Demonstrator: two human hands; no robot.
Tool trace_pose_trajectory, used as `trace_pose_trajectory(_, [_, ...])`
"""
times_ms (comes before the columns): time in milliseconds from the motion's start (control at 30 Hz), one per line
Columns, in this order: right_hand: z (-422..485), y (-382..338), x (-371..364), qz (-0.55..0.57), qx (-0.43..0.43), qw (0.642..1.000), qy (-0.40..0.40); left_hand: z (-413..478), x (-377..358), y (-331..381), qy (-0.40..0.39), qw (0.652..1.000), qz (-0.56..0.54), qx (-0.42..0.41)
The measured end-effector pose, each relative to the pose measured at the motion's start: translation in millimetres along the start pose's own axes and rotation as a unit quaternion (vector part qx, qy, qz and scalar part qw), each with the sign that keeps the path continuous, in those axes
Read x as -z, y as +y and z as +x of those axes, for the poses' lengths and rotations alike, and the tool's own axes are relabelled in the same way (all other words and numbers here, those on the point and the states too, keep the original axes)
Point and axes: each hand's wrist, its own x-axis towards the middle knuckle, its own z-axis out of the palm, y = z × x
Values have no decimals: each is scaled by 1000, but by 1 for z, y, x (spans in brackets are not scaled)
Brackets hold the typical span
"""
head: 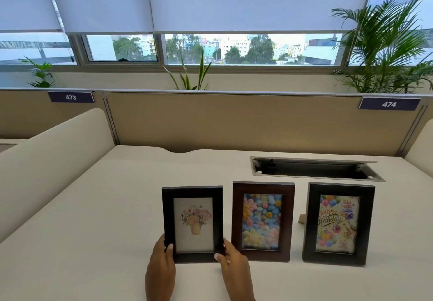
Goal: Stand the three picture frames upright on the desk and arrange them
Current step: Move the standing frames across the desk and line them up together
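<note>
Desk (pixel 82 242): black frame (pixel 192 224) between both grips.

I am seeing both forearms running off the bottom edge. My left hand's (pixel 161 265) fingers are hiding behind the black frame (pixel 192 224). The birthday frame (pixel 338 223) is covering most of its stand (pixel 302 218).

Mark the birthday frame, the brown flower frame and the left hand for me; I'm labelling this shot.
birthday frame (pixel 338 223), head view, on its picture.
brown flower frame (pixel 262 221), head view, on its picture.
left hand (pixel 161 269), head view, on its back.
</note>
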Motion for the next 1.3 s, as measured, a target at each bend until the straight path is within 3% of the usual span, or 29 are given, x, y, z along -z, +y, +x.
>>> trace_pose_trajectory(300, [20, -14, -11, -28, -31, 999, 7, 22, 11, -9, 8, 1000, -20, 21])
trace_pose_trajectory(533, [63, -50, -34, 6, 7, 999, 52, 73, 23, -2, 47, 999, -13, 2])
trace_pose_trajectory(700, [106, -83, -48, 55, -5, 998, 30, 116, 29, 4, 76, 997, 1, 16])
trace_pose_trajectory(933, [144, -99, -75, -49, 18, 998, 18, 157, 32, -5, 88, 995, 12, 33])
trace_pose_trajectory(1300, [162, -98, -87, -80, 31, 996, 11, 168, 27, -17, 84, 995, 6, 54])
